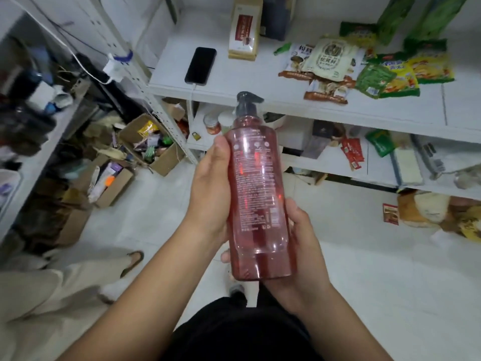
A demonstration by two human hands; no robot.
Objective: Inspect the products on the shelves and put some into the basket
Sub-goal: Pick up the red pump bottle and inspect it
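While both hands grip pump bottle [256,188], shelf edge [312,106] near, left hand [210,194], right hand [299,246]

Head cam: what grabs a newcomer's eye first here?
The pink pump bottle, held up mid-frame with its printed back label facing the camera, the left hand gripping its side and the right hand cupping its base. Next, the heap of snack packets on the white shelf at upper right, with a black phone lying to their left.

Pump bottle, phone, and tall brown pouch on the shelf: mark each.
pump bottle [256,183]: head view, middle of its printed back label.
phone [200,65]: head view, centre of its dark screen.
brown pouch [243,29]: head view, its red label.
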